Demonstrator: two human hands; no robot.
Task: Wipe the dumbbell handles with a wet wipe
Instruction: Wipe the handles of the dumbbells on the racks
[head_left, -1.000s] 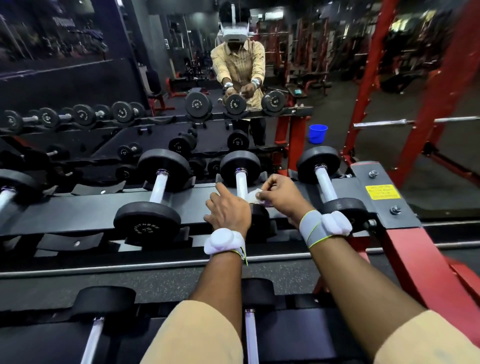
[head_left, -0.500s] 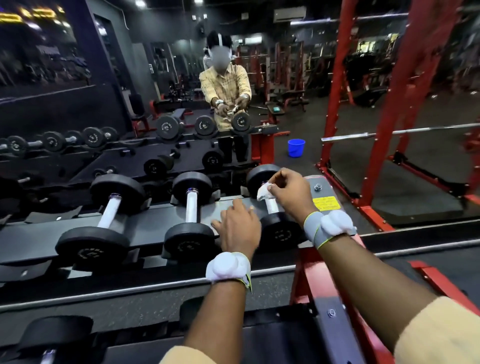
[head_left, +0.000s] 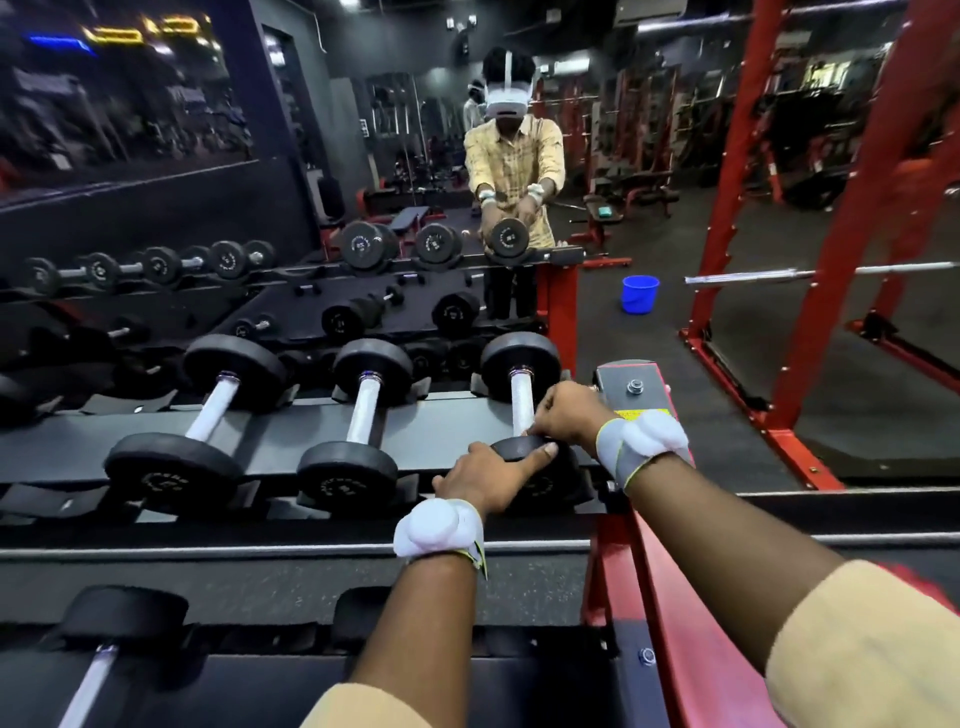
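Observation:
Three black dumbbells with silver handles lie on the top shelf of the rack (head_left: 62, 447). My right hand (head_left: 566, 413) is curled round the near end of the rightmost dumbbell's handle (head_left: 521, 397), with a white wet wipe (head_left: 529, 429) just peeking out under the fingers. My left hand (head_left: 488, 475) grips the near head (head_left: 540, 486) of that same dumbbell, thumb laid over its top edge. The middle dumbbell (head_left: 363, 408) and the left dumbbell (head_left: 210, 410) lie untouched.
A mirror behind the rack reflects me and more dumbbells. A lower shelf with another dumbbell handle (head_left: 91, 686) lies near my body. The rack's red end frame (head_left: 675, 597) is on the right, with a red power rack (head_left: 852, 208) and a blue bucket (head_left: 640, 293) beyond.
Both hands left the middle dumbbell for the rightmost one. My right hand slid with the wipe from the far end of its handle to the near end, and my left hand took hold of its near head.

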